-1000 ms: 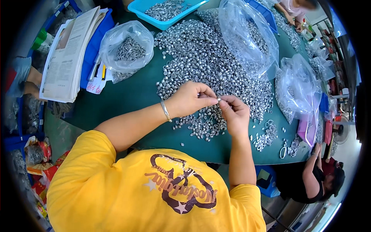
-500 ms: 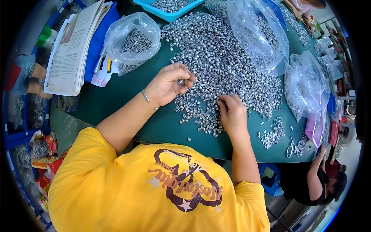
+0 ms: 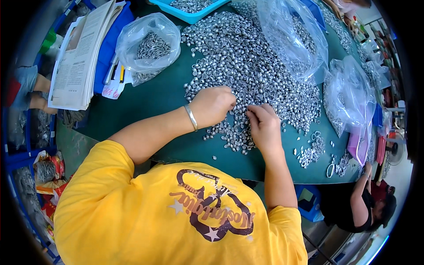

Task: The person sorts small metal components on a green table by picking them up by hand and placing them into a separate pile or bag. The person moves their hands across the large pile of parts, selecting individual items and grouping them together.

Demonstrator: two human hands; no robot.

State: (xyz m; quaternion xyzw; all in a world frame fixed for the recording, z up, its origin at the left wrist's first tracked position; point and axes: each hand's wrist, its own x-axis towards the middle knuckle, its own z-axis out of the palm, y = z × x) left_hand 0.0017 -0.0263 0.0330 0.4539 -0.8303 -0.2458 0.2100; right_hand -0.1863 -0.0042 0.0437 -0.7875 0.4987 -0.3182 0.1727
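Toward the heap of small silvery pieces (image 3: 256, 57), mid-frame, the left hand (image 3: 215, 106) has turned knuckles-up since the earlier frame, fingers curled; the right hand (image 3: 265, 127) draws thumb and fingertips together nearby; whether either grips a piece I cannot tell; a clear bag (image 3: 128, 57) sits upper left

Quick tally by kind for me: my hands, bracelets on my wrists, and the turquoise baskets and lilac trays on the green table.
Hands (left hand, right hand): 2
Bracelet: 1
Turquoise basket: 1
Lilac tray: 1
Total: 5
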